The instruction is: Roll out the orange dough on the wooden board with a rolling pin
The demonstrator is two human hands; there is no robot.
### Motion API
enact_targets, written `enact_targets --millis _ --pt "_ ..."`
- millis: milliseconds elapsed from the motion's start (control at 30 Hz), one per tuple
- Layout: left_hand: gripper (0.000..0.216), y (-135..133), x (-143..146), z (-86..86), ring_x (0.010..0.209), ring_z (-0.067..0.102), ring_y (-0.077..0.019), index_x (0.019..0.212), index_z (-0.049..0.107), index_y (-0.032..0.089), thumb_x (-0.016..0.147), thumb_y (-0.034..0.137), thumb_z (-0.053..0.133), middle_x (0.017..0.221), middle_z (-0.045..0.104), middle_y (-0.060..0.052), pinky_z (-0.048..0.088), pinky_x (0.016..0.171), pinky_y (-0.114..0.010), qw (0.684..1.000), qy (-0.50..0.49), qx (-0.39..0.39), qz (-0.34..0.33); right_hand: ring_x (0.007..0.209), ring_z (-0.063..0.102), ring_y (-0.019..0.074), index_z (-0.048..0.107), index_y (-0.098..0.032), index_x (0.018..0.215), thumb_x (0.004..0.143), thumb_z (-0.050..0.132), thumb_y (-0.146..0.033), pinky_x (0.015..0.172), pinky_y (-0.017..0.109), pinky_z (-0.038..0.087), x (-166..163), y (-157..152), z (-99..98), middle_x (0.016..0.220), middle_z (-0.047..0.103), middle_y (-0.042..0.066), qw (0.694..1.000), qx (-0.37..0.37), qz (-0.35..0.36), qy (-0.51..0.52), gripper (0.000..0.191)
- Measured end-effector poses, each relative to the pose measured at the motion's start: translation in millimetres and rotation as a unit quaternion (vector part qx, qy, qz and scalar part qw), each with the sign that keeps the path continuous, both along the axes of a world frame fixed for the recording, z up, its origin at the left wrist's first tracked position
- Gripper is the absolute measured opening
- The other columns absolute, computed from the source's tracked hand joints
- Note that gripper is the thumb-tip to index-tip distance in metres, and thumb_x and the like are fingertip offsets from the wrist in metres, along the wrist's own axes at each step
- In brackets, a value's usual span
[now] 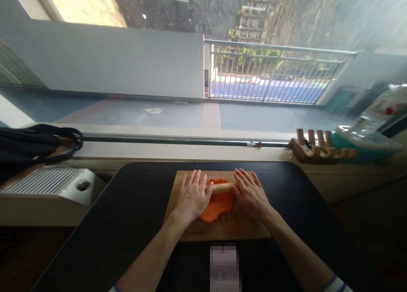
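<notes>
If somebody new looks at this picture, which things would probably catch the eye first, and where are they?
Probably the bright orange sheet on the wooden board, which lies on the dark table. Next come the left hand and right hand, at opposite ends of a rolling pin across that sheet. Beyond the table, to the upper right, stands a metal railing.

No text is readable. Ahead and left of the left hand's fingers, a white marking on the floor has unclear characters; far right of the right hand's fingers, a bottle bears blurred red marks.
</notes>
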State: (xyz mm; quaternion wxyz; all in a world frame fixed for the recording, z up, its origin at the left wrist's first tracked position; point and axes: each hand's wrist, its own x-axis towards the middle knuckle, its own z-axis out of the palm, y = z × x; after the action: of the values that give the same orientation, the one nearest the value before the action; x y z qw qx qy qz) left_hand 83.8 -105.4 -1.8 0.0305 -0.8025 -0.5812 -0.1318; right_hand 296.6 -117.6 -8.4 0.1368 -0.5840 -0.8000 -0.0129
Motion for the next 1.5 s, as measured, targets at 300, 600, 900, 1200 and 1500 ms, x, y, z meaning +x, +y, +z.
enact_targets --millis 300,600,900,1200,1500 --pt "0.048 40.2 -0.9 0.8 0.127 0.045 -0.0312 0.125 0.056 0.011 0.094 0.038 0.030 0.132 0.055 -0.018 0.033 0.105 -0.052 0.999 0.004 0.016 0.040 0.134 0.037 0.0249 0.053 -0.015 0.130 0.098 0.027 -0.037 0.111 0.048 0.022 -12.9 46.9 8.2 0.139 0.050 0.010 1.000 0.004 -0.011 -0.014 0.048" --pt "0.042 57.4 -0.3 10.1 0.120 0.051 -0.0274 0.118 0.058 0.014 0.093 0.035 0.031 0.124 0.061 -0.014 0.037 0.101 -0.044 0.999 -0.010 0.029 0.043 0.124 0.049 0.0227 0.062 -0.019 0.117 0.097 0.027 -0.030 0.106 0.043 0.031 -21.5 62.8 7.8 0.128 0.060 0.008 0.999 0.014 -0.036 -0.027 0.042" --pt "0.043 37.5 -1.2 0.1 0.122 0.050 -0.0298 0.117 0.060 0.012 0.093 0.034 0.032 0.125 0.061 -0.016 0.035 0.103 -0.050 0.998 0.005 0.045 0.036 0.132 0.040 0.0242 0.055 -0.015 0.128 0.098 0.024 -0.034 0.109 0.047 0.028 -16.1 41.5 7.6 0.137 0.052 0.009 0.999 0.004 -0.028 -0.018 0.047" --pt "0.043 11.6 1.6 0.2 0.120 0.053 -0.0288 0.116 0.062 0.013 0.093 0.035 0.032 0.124 0.062 -0.016 0.035 0.105 -0.049 0.999 -0.017 0.050 0.011 0.134 0.038 0.0233 0.050 -0.015 0.134 0.098 0.023 -0.038 0.112 0.045 0.022 -9.5 11.8 1.8 0.141 0.047 0.010 1.000 0.015 -0.023 -0.002 0.050" --pt "0.047 -16.3 0.2 -10.0 0.126 0.047 -0.0297 0.125 0.056 0.009 0.095 0.035 0.031 0.133 0.055 -0.018 0.031 0.108 -0.050 0.998 -0.002 0.068 -0.009 0.135 0.036 0.0220 0.047 -0.015 0.135 0.098 0.030 -0.037 0.114 0.043 0.020 -2.5 -18.8 -6.6 0.141 0.047 0.009 0.999 0.044 -0.004 0.017 0.047"
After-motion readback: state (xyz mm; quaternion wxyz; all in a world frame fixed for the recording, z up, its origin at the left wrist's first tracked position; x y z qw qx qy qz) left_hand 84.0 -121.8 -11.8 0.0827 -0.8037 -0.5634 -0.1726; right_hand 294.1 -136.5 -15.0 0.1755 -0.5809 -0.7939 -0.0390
